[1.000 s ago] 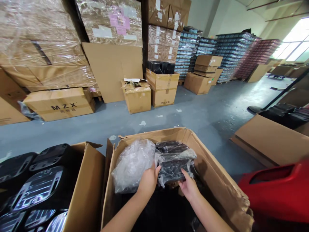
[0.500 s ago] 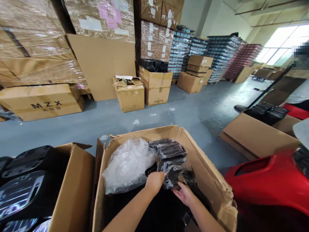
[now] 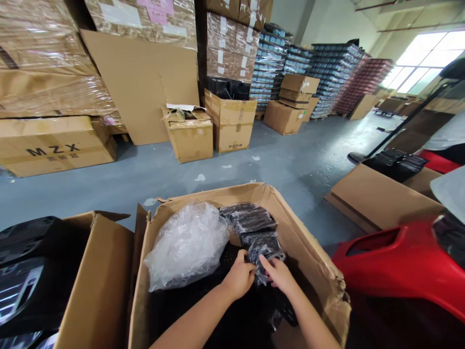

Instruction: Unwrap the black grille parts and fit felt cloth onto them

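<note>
Both my hands are inside a large open cardboard box (image 3: 307, 245) with worn edges. Between them is a black part in clear plastic wrap (image 3: 262, 252); its exact kind cannot be made out. My left hand (image 3: 240, 275) has its fingers curled on the near left side of the wrap. Thumb on top, my right hand (image 3: 279, 274) grips the wrap from the right. Just beyond lie more plastic-wrapped black parts (image 3: 252, 220), stacked together. A crumpled heap of clear plastic bags (image 3: 191, 245) sits left of my hands. Dark contents fill the near part of the box.
At the left stands another carton (image 3: 96, 276) with black plastic shells (image 3: 25, 286). A red plastic shell (image 3: 392, 261) is close on the right, near a carton of black parts (image 3: 385, 196). Cartons (image 3: 232, 121) and wrapped stacks stand across the grey floor. Part of a person shows at far right.
My hands have come closer together on the wrapped part, the right thumb now over its top. The wrap looks more bunched. The camera view has shifted slightly.
</note>
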The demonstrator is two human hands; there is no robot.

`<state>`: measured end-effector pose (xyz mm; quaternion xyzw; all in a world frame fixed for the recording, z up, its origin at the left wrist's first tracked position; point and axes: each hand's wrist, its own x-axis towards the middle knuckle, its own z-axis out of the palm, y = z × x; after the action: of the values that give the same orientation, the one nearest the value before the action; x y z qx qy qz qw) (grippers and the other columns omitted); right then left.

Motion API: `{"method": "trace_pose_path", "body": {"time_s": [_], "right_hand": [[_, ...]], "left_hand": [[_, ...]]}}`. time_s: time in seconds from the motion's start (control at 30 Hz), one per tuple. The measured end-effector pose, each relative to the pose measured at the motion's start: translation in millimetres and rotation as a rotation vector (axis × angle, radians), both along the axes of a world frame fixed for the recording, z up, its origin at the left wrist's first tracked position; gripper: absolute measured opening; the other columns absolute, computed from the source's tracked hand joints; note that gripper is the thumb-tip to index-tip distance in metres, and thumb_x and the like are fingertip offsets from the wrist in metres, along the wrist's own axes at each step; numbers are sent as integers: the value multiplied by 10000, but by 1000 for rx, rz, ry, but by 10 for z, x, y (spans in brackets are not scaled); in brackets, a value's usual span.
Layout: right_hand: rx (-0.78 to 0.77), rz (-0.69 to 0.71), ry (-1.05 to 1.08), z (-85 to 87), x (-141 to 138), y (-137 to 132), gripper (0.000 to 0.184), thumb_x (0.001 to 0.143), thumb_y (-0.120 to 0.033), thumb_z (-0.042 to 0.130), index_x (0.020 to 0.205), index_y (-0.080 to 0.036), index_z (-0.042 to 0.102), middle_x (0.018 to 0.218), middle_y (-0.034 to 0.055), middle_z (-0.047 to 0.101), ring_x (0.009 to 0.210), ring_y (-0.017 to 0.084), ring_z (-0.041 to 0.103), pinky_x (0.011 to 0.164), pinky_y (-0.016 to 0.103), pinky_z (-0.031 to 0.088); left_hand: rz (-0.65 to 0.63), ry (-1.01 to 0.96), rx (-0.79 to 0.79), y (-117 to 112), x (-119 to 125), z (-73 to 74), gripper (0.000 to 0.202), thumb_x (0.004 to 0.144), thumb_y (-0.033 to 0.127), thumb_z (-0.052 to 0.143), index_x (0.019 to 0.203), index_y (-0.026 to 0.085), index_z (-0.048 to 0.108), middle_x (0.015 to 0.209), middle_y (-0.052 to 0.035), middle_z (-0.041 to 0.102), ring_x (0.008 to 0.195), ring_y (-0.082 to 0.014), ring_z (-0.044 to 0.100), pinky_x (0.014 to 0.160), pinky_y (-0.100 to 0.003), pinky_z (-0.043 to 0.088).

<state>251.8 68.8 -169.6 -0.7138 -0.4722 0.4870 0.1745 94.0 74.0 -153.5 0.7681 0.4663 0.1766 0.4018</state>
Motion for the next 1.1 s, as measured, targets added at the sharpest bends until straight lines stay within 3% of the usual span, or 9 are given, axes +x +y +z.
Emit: {"method": "trace_pose_path", "body": {"time_s": [0.2,0.47,0.63,0.7,0.77,0.83,0.9,0.97,1.1], "right_hand": [[-22,40,-145,-81,-33,72,245,809,-215,309,712,-164,528,782,79,622,703,161,596,556,229,449],[-328,111,-71,-30,139,-24,201,763,-125,322,719,-127,518,481,-1,526,374,124,515,440,259,438],[-441,282,157,160,288,-120,217,753,-237,440,619,-105,548,537,53,600,453,139,577,430,212,417],[-324,337,322,254,327,-122,297,740,-368,471,621,-111,560,590,72,626,493,150,596,413,198,400],[7,228,330,325,326,-65,383,756,-453,416,617,-125,557,574,71,615,465,143,573,408,212,399],[417,28,108,360,287,46,376,785,-438,373,719,-133,583,692,90,635,487,132,558,484,247,442],[631,-14,-194,362,229,182,307,793,-344,408,967,-152,572,1012,121,594,627,137,585,640,274,466],[596,95,-447,339,182,301,354,772,-200,443,1121,-195,506,1197,107,489,811,162,587,766,281,438],[432,170,-634,276,202,397,381,731,-32,413,1077,-118,548,1092,147,560,961,210,550,832,286,397]], "left_hand": [[149,255,-61,153,189,97,309,763,173,432,1062,116,489,1075,-97,415,910,-163,543,860,-256,399],[206,369,-143,370,269,41,293,732,233,547,1009,140,536,1013,-113,538,910,-212,574,776,-276,419],[184,313,-166,427,252,-42,178,790,230,462,779,136,614,749,-60,636,750,-155,606,679,-230,423],[156,271,-163,433,259,-42,194,791,239,456,753,138,618,691,-38,634,662,-134,605,638,-221,424],[116,223,-146,421,276,-24,187,780,241,468,741,142,621,717,-32,633,621,-122,599,622,-218,424],[76,173,-117,393,303,3,154,758,241,501,729,152,623,790,-34,629,673,-125,600,653,-220,424],[47,132,-89,355,342,29,110,716,254,561,709,163,623,835,-31,623,764,-140,593,702,-221,417],[40,109,-85,323,381,50,132,690,296,595,690,167,621,791,-22,628,764,-144,591,698,-220,420],[117,125,-132,331,394,84,282,782,373,457,762,139,611,606,-6,627,555,-118,589,549,-210,435]]}}
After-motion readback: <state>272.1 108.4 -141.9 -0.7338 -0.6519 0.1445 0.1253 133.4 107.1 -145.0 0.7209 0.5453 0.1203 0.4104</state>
